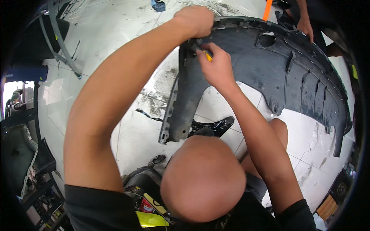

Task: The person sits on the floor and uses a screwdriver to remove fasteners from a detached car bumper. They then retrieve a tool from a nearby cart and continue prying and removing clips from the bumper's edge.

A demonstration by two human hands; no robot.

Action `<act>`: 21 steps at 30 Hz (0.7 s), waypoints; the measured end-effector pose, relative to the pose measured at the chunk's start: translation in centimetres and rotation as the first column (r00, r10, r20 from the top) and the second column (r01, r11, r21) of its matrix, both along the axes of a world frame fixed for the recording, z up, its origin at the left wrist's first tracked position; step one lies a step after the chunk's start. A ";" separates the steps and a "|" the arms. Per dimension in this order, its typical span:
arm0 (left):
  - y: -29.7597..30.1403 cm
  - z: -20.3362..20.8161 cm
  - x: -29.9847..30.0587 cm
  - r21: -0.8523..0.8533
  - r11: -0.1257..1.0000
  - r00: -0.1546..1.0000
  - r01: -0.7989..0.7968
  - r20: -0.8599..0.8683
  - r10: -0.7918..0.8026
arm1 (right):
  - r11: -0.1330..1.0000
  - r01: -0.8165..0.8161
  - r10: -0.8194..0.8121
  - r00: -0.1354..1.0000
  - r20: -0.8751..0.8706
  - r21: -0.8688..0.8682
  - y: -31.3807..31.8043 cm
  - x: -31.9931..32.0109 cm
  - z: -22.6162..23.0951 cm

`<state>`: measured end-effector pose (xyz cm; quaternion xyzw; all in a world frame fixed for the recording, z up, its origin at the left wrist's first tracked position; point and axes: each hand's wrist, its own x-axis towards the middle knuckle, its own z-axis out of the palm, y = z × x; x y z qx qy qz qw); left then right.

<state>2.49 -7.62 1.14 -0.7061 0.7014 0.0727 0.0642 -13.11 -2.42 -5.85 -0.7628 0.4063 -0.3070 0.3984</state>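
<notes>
A large black plastic car bumper [246, 57] lies on the floor in front of me, its ribbed inner side showing. My left hand [195, 21] is closed at its far left corner, gripping the rim; the fingertips are hidden. Just nearer to me, my right hand [218, 66] is wrapped round a small hand tool with a yellow and black handle [208, 56]. The tool points toward the bumper's left end, close below my left hand. Its tip is too small to make out, so I cannot tell whether it touches the plastic.
Another person's hand [305, 27] rests on the bumper's far right rim. An orange strip [267, 9] rises beside the far edge. Shiny black scrap [219, 126] lies on the stained white tiles [133, 133]. My bent knee [204, 177] is close below. Grey metal legs [58, 34] stand left.
</notes>
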 end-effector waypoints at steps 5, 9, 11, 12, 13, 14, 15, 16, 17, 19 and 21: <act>-0.7 0.0 0.4 0.003 0.998 0.998 -0.056 0.036 0.056 | 0.916 -0.026 0.011 0.999 0.041 0.401 2.0 -6.6 -7.4; -0.6 -0.3 0.3 -0.035 0.999 1.000 -0.023 0.014 0.023 | 0.674 -0.120 -0.055 0.976 0.212 0.729 4.7 -7.0 -8.6; 0.2 0.7 -0.2 -0.047 0.998 0.999 -0.035 -0.003 0.035 | 0.590 -0.163 -0.090 0.960 0.265 0.791 5.7 -6.1 -7.8; 0.6 1.1 -0.5 -0.053 0.997 0.999 -0.053 -0.012 0.053 | 0.576 -0.197 -0.062 0.957 0.282 0.794 6.1 -5.6 -7.3; 0.7 0.9 -0.7 -0.061 0.996 0.997 -0.070 -0.030 0.068 | 0.572 -0.195 -0.088 0.951 0.295 0.797 6.6 -5.5 -6.9; 0.7 1.1 -0.7 -0.054 0.997 0.999 -0.051 -0.008 0.051 | 0.574 -0.194 -0.113 0.944 0.311 0.796 7.0 -5.2 -6.3; 0.8 1.3 -0.9 -0.075 0.993 0.995 -0.095 -0.046 0.092 | 0.576 -0.195 -0.136 0.935 0.328 0.794 7.4 -4.8 -6.2; 0.7 1.7 -1.5 -0.099 0.986 0.987 -0.135 -0.097 0.125 | 0.672 -0.196 -0.110 0.928 0.357 0.715 7.6 -4.7 -6.8; 1.3 2.1 -1.7 -0.116 0.975 0.975 -0.189 -0.137 0.172 | 0.636 -0.202 -0.111 0.931 0.348 0.745 7.5 -4.5 -6.3; 3.3 2.1 -1.6 -0.207 0.921 0.910 -0.330 -0.328 0.253 | 0.567 -0.213 -0.108 0.939 0.328 0.796 7.3 -4.2 -5.1; 5.4 0.9 -0.8 -0.247 0.854 0.800 -0.458 -0.533 0.274 | 0.501 -0.221 -0.144 0.932 0.332 0.837 6.8 -4.2 -4.9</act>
